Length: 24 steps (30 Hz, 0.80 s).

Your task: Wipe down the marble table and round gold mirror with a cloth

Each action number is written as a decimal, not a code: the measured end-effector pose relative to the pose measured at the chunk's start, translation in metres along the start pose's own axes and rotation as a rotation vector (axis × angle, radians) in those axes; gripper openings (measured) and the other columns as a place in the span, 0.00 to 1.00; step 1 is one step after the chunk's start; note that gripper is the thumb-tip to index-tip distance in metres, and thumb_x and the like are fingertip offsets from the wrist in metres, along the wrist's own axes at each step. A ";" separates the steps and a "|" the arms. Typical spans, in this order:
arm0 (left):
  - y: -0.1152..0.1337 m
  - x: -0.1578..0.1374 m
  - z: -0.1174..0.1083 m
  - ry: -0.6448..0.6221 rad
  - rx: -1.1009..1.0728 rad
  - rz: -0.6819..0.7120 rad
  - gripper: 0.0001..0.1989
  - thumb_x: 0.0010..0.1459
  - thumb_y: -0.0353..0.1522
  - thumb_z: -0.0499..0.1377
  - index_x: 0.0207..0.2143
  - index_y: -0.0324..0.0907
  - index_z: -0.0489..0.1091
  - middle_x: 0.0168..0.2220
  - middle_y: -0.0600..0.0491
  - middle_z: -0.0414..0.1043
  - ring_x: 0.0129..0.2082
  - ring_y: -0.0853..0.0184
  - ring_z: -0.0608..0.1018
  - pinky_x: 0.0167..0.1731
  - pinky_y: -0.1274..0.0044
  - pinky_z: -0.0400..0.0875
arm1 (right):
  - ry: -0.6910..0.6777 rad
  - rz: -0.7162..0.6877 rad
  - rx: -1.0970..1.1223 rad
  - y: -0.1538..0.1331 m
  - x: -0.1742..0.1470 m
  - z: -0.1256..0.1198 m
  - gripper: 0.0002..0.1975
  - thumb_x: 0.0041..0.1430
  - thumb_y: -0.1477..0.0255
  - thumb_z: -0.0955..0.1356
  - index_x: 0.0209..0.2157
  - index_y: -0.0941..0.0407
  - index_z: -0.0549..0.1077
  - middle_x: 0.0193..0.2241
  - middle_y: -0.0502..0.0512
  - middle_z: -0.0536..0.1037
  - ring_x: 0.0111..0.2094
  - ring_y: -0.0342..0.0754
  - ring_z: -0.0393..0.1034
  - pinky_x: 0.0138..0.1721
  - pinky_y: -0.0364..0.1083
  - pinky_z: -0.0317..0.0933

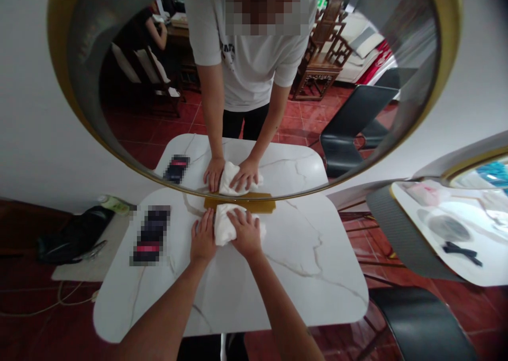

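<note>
A bunched white cloth (225, 227) lies on the white marble-patterned table (317, 292). My right hand (246, 233) rests over the cloth's right part, holding it against the tabletop with the fingers somewhat apart. Some of the cloth shows past that hand on its right side. Just left of the cloth, my left hand (203, 237) lies flat on the table with fingers stretched forward, close to the cloth's edge. Whether it touches the cloth I cannot tell. Both hands also appear in the mirror (254, 123) above the table's far edge.
A pixelated dark phone-like object (151, 235) lies on the table's left side. A gold bracket (262, 205) sits under the gold-rimmed mirror. A black chair (424, 324) stands at right, by another table (460, 268). A black bag (75, 234) is at left. The mirror reflects a seated person.
</note>
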<state>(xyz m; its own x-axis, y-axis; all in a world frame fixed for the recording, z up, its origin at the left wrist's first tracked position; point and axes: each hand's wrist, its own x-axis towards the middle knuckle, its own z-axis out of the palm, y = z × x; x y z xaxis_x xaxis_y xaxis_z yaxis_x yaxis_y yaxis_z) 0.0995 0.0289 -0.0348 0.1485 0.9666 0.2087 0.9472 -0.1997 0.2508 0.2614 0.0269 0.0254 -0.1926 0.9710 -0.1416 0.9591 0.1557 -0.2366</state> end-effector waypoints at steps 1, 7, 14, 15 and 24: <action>0.000 0.000 0.000 0.003 0.002 -0.003 0.31 0.59 0.27 0.46 0.65 0.38 0.46 0.64 0.44 0.52 0.64 0.61 0.57 0.61 0.64 0.49 | 0.000 0.000 -0.001 0.002 -0.001 0.000 0.35 0.55 0.64 0.65 0.63 0.41 0.51 0.65 0.48 0.51 0.60 0.60 0.45 0.54 0.60 0.47; 0.002 0.002 -0.001 0.042 -0.010 -0.029 0.31 0.59 0.26 0.46 0.65 0.40 0.45 0.64 0.44 0.52 0.61 0.62 0.62 0.60 0.64 0.50 | 0.067 0.185 -0.076 0.060 -0.028 -0.009 0.35 0.54 0.69 0.65 0.63 0.41 0.52 0.64 0.47 0.54 0.58 0.58 0.47 0.50 0.54 0.52; 0.003 0.003 -0.001 0.050 -0.014 -0.036 0.31 0.59 0.26 0.46 0.65 0.40 0.46 0.64 0.45 0.53 0.61 0.61 0.62 0.60 0.64 0.50 | 0.102 0.262 -0.074 0.079 -0.038 -0.013 0.35 0.53 0.69 0.66 0.62 0.43 0.54 0.63 0.48 0.55 0.57 0.59 0.50 0.48 0.55 0.54; 0.003 0.003 -0.001 0.048 -0.016 -0.037 0.31 0.59 0.27 0.46 0.65 0.40 0.46 0.64 0.45 0.52 0.61 0.61 0.62 0.60 0.64 0.50 | 0.087 0.247 -0.064 0.071 -0.034 -0.011 0.36 0.53 0.70 0.66 0.63 0.43 0.53 0.64 0.48 0.54 0.58 0.60 0.49 0.49 0.55 0.53; -0.002 -0.001 0.002 0.015 0.020 0.020 0.32 0.59 0.27 0.47 0.65 0.38 0.45 0.64 0.44 0.52 0.63 0.60 0.58 0.61 0.64 0.48 | 0.000 0.056 0.077 -0.004 0.002 0.009 0.38 0.52 0.69 0.66 0.63 0.41 0.49 0.65 0.48 0.51 0.61 0.61 0.44 0.55 0.63 0.45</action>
<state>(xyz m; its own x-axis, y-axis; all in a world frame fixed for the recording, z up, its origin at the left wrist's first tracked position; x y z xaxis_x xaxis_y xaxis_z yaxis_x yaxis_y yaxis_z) 0.0981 0.0284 -0.0379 0.1629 0.9600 0.2278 0.9495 -0.2153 0.2281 0.2552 0.0265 0.0179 -0.1391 0.9778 -0.1569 0.9494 0.0866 -0.3018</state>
